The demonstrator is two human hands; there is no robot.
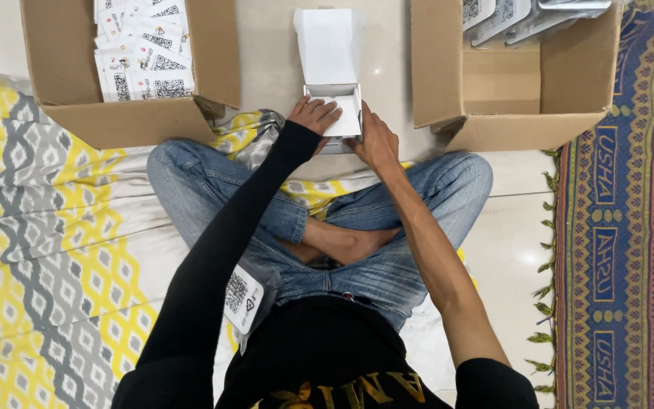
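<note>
A small white box (340, 113) stands on the floor in front of my crossed legs, its lid (328, 45) flipped up and away from me. My left hand (313, 117), in a black sleeve, rests its fingers on the white insert inside the box. My right hand (376, 140) presses against the box's right side. A clear packet with a white printed card (245, 297) lies on my left thigh.
A cardboard carton (126, 113) at the upper left holds several white printed packets. A second carton (524, 98) at the upper right holds grey-white packets. A yellow and grey patterned cloth (47, 250) lies under me; a blue patterned rug (630, 227) runs along the right.
</note>
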